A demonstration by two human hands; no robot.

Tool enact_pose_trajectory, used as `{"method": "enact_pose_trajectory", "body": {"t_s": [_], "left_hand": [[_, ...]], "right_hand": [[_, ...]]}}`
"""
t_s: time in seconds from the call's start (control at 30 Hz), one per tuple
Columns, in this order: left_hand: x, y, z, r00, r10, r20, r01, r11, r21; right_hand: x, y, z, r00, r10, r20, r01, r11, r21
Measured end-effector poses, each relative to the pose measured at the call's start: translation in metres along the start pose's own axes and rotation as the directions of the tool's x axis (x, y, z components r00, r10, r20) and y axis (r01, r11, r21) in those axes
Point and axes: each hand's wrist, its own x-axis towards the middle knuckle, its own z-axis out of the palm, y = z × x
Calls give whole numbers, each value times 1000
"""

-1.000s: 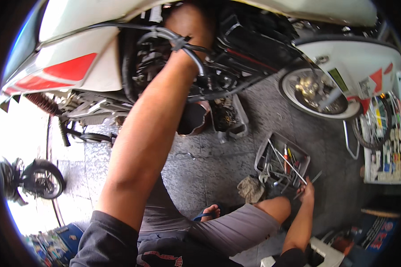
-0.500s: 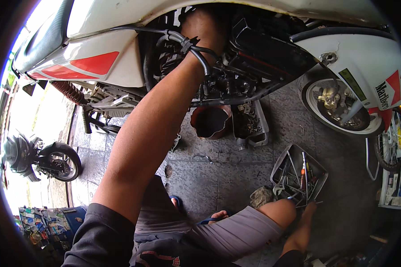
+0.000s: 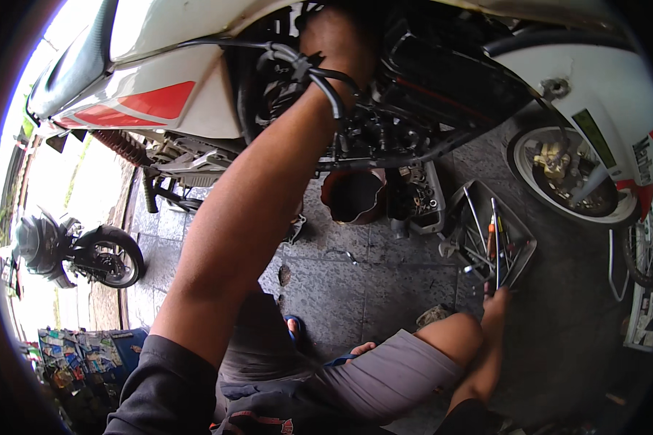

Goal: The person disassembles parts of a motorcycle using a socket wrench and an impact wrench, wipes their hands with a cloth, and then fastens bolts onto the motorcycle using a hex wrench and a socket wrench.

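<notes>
My left arm reaches up into the motorcycle (image 3: 152,101), under its white tank and behind a bundle of black cables (image 3: 301,69). Only the wrist and back of my left hand (image 3: 334,40) show, and its fingers are hidden in the dark frame. Low on the right, my right hand (image 3: 495,296) is at the near rim of a grey tool tray (image 3: 526,257), its fingers closed on the edge. Inside the tray lie long metal rods, several wrenches and a screwdriver with an orange handle (image 3: 492,241).
Under the engine stand a round brown basin (image 3: 331,206) and a grey bin of small metal parts (image 3: 435,217). A crumpled rag (image 3: 433,315) lies by my knee. The motorcycle's front wheel (image 3: 522,170) is at right; another motorcycle (image 3: 87,254) stands far left on the tiled floor.
The tool tray has slid away from me toward the motorcycle and the parts bin, and my right hand has moved with it. My left arm stays inside the motorcycle.
</notes>
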Motion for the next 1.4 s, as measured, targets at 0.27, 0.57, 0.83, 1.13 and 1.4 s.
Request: {"method": "enact_pose_trajectory", "body": {"t_s": [0.27,0.57,0.83,1.13,1.4], "left_hand": [[1,-9,16,978,-145,152,128,985,118],[-2,-6,16,972,-181,151,135,952,273],[-17,4,39,974,-163,-160,146,983,-113],[-11,-3,36,955,-214,207,226,973,-37],[14,-64,44,935,169,311,-320,777,542]], "right_hand": [[30,-17,91,952,144,271,-143,989,-22],[-19,-4,110,921,43,388,42,978,-206],[-74,46,15,929,-245,277,359,420,-834],[-145,73,-47,891,-312,329,419,289,-861],[-186,97,-52,899,-365,240,362,314,-878]]}}
